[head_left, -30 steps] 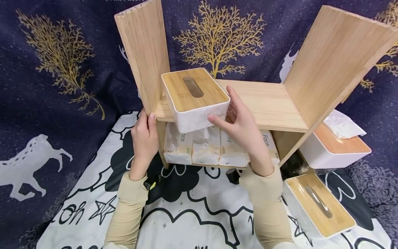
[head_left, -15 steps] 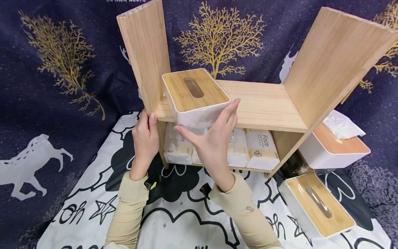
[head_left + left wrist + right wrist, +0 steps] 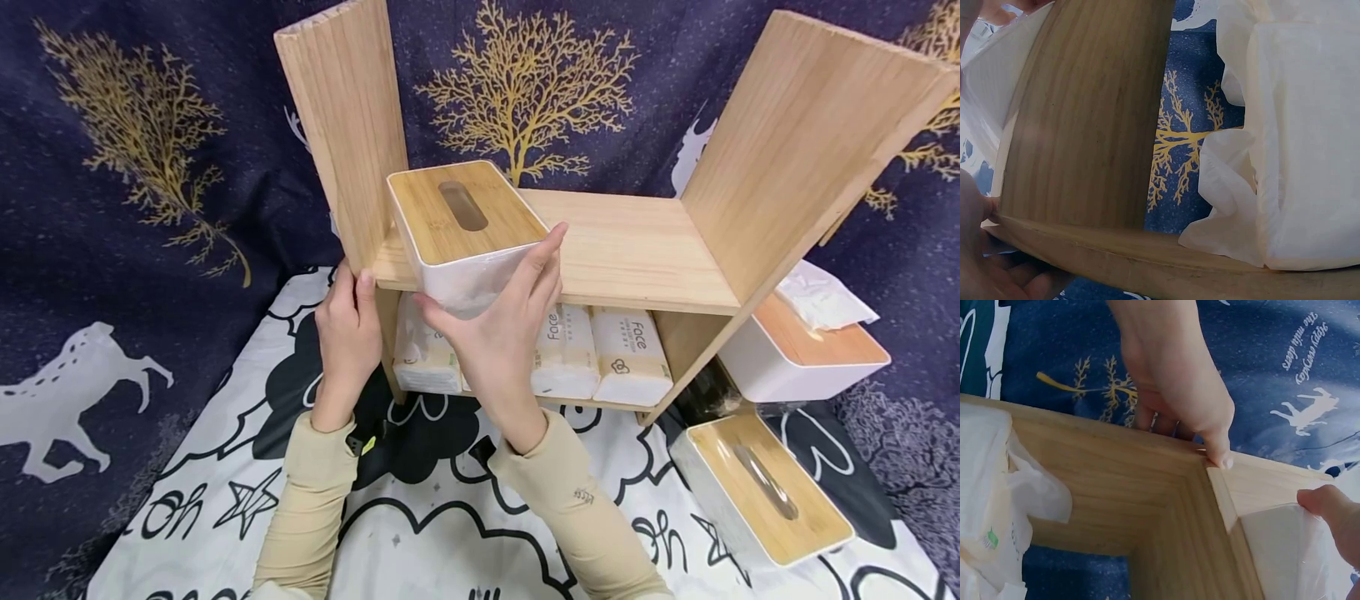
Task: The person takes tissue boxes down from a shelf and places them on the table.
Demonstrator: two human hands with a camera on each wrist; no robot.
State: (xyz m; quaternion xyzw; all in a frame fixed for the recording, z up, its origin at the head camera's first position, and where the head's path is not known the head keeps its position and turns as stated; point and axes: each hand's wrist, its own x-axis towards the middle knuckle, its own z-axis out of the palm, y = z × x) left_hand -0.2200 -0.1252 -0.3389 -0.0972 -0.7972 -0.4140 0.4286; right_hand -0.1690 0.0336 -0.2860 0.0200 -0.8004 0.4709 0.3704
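Left hand (image 3: 348, 329) pinching left edge of shelf (image 3: 645, 250) | right hand (image 3: 502, 342) spread against tissue box (image 3: 461, 242) | box overhanging shelf's front edge

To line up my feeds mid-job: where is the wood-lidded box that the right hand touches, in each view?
Head: box, just above centre.
Left wrist: box, white side only, upper left.
Right wrist: box, white side, lower right.
Shared landmark: the left hand on the wooden shelf.
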